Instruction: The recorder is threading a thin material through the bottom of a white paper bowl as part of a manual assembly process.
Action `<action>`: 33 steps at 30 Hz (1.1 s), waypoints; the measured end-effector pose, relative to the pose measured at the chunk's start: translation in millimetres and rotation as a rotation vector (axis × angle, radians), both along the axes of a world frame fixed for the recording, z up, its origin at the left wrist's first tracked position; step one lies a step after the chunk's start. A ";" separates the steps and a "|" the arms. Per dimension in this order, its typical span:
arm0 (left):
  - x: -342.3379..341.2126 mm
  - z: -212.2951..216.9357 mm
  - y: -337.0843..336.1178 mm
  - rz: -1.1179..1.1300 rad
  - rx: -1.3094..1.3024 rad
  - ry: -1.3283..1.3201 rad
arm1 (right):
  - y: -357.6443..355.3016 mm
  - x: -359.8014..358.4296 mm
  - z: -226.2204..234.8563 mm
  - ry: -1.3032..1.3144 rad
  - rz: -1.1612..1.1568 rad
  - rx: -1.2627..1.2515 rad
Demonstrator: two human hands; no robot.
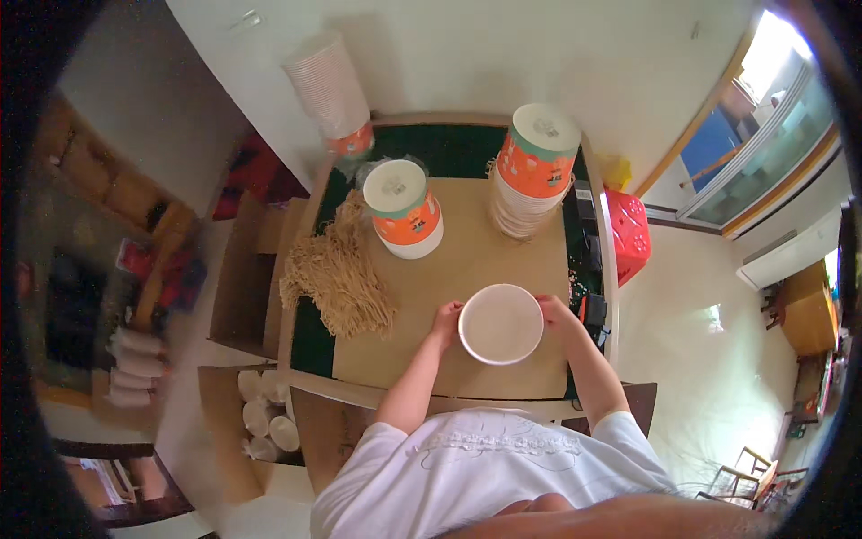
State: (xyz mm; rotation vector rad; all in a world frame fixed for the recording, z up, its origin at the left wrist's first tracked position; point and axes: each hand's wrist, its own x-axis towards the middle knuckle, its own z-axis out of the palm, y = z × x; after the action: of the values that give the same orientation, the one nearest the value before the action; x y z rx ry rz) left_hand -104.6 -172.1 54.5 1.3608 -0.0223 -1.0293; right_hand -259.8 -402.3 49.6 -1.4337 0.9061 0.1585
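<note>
A round white paper bucket (501, 323), its open mouth facing up, is held between my two hands above the near part of the table. My left hand (447, 322) grips its left side, fingers closed at the rim. On the opposite side my right hand (555, 311) holds it too, fingertips partly hidden by the bucket. Left of my left hand lies a heap of tan paper-like cords (341, 283). Beyond it stand upside-down orange and white paper buckets (407, 220). A taller nested stack (539, 157) with cords round its lower part is at the far right.
Brown cardboard (476, 260) covers most of the green tabletop (422, 141). A tall stack of white buckets (328, 85) leans at the back left corner. Small black items (593, 310) line the right edge, beside a red stool (626, 235). White buckets fill an open carton (235, 440) at lower left.
</note>
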 end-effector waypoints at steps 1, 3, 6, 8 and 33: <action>-3.8 -6.2 -4.0 -0.012 0.011 -0.042 | -3.6 -11.6 -21.1 -0.069 -0.057 0.144; -4.3 -17.5 2.4 0.070 -0.080 -0.068 | 3.7 -2.9 -17.0 -0.136 -0.067 0.302; -11.3 9.6 9.6 0.119 -0.010 -0.030 | 23.2 -2.4 16.8 -0.159 -0.058 0.176; -15.0 38.6 9.1 0.145 -0.114 0.017 | 18.5 -6.9 8.4 -0.156 -0.005 0.092; 2.6 173.5 -9.0 0.223 0.008 -1.507 | -12.2 1.6 353.3 -0.688 0.098 -1.604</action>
State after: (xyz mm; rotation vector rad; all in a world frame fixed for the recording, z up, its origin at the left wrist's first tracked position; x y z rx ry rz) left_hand -101.9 -181.1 228.0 1.7997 -0.9468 0.3556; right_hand -258.2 -414.4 403.0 -2.6931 0.2375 -1.1841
